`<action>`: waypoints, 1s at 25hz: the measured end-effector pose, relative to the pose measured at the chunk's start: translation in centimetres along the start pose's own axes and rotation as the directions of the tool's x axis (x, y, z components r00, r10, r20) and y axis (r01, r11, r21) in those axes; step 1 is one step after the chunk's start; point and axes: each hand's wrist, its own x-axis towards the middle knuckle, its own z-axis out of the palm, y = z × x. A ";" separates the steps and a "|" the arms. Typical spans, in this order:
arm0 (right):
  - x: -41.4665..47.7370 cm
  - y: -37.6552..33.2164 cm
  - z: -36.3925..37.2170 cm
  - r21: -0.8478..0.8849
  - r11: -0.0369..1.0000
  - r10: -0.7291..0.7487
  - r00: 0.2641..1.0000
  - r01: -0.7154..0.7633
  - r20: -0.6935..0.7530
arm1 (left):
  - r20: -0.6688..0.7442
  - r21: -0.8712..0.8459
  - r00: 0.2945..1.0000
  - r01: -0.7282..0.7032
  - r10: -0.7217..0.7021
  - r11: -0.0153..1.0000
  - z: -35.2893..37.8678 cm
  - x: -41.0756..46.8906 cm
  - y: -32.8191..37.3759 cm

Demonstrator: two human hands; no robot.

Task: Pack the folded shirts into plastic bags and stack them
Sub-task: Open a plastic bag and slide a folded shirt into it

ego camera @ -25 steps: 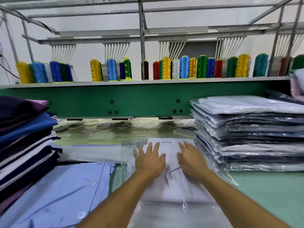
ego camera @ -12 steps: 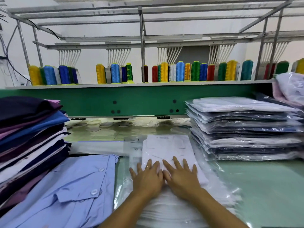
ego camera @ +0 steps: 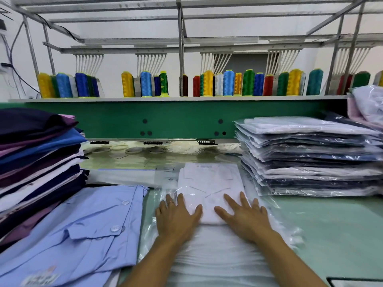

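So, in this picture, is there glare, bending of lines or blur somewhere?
Head view: the wide lens bends the green beam and the metal frame. Head view: soft, even light, only faint shadow under the left hand and right hand. Head view: glare streaks on the bagged shirts at right; the blue shirt blurs near the lower-left corner.

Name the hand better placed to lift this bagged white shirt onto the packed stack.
Right, probably. The right hand lies flat on the white shirt on the side nearest the packed stack, which stands just right of it. The left hand presses the far side, by the blue shirt.
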 end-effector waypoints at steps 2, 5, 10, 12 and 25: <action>0.3 0.3 -0.1 0.014 1.000 -0.007 1.000 0.007 0.000 | -0.071 0.011 0.997 0.023 -0.023 1.000 -0.4 0.0 -0.3; 0.4 0.6 -0.2 0.035 0.999 -0.037 0.999 0.038 -0.006 | -0.075 -0.125 0.997 0.016 -0.026 0.992 -1.2 -0.1 -1.0; -0.1 0.3 -0.8 0.004 0.996 -0.086 0.979 0.088 -0.186 | -0.134 -0.325 0.990 -0.002 -0.044 0.946 -3.3 -0.4 -2.3; -0.7 -0.2 -1.0 0.021 0.980 -0.187 0.946 0.200 -0.264 | -0.006 -0.440 0.996 0.081 -0.093 0.894 -4.0 -0.2 -2.9; -2.8 -3.0 -0.2 0.112 0.854 -0.468 0.845 0.508 -0.259 | 0.202 -0.917 0.979 0.181 0.024 0.354 -6.4 -0.5 -2.2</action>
